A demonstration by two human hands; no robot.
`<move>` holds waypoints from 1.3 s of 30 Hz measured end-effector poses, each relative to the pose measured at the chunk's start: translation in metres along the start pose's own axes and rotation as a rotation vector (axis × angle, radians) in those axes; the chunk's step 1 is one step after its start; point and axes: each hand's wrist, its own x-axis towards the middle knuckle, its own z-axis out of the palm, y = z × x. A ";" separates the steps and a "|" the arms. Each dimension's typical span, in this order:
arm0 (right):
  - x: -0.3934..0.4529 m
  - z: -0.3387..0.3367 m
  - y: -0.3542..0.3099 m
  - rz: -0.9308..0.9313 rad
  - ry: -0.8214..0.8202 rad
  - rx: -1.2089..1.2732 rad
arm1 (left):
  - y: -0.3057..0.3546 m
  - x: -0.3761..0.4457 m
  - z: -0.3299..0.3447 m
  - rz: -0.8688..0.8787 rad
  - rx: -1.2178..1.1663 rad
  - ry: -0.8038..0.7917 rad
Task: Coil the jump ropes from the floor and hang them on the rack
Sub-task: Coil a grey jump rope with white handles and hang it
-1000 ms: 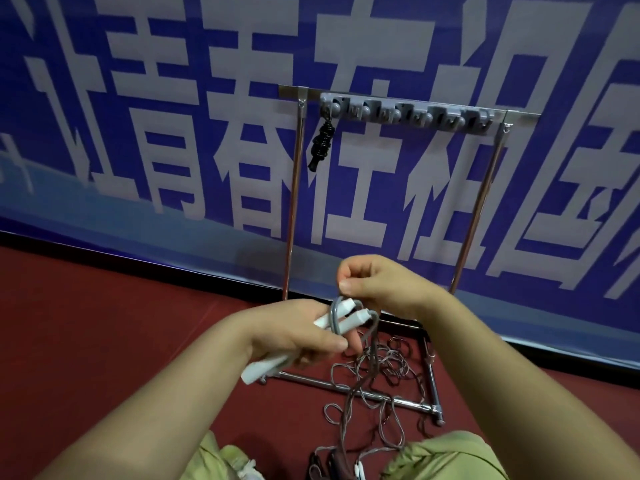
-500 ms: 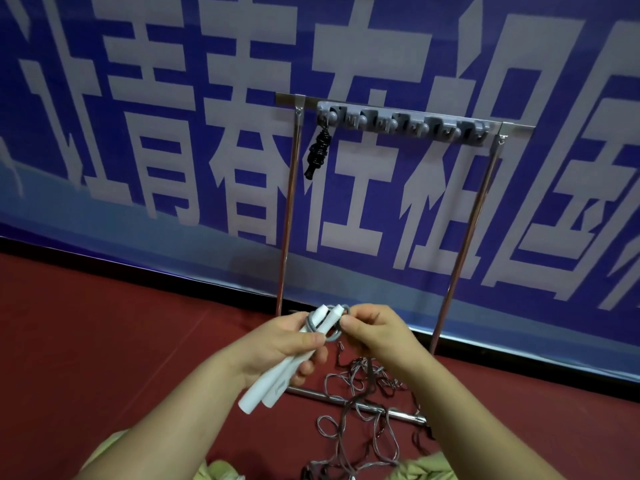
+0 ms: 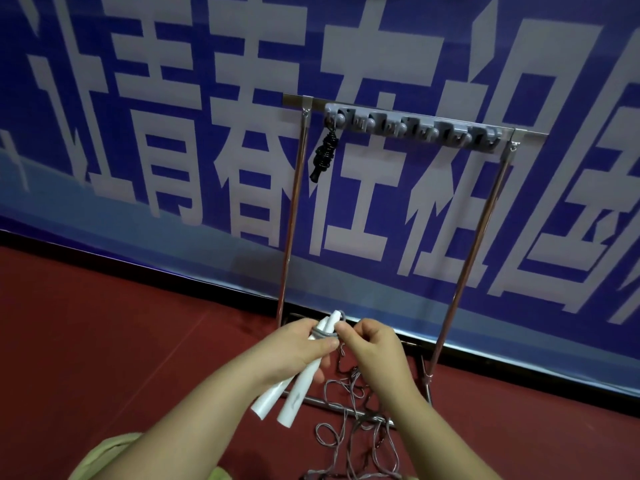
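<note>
A: We've got the left hand clamped round the two white plastic handles, and the right hand pinching the thin grey cord just beside them. Looks like wrapping.

B: Most cord lies loose below our fingers. Next, more turns; beyond our fingertips the chrome rack holds one black coiled rope.

left hand: fingers curled, thumb on top, gripping two white plastic jump-rope handles side by side | right hand: fingers curled, pinching grey cord wrapped near handle tops | both forearms bare, reaching forward from lower edge, hands almost touching
</note>
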 end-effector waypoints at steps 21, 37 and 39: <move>-0.022 -0.024 -0.019 0.197 -0.357 0.050 | -0.005 0.005 -0.007 0.164 0.204 0.254; 0.009 -0.060 -0.092 -0.290 -0.674 -0.279 | 0.012 -0.027 0.002 0.132 0.436 -0.204; 0.017 -0.053 -0.078 -0.205 -0.667 -0.109 | 0.013 -0.032 0.007 0.160 0.374 -0.241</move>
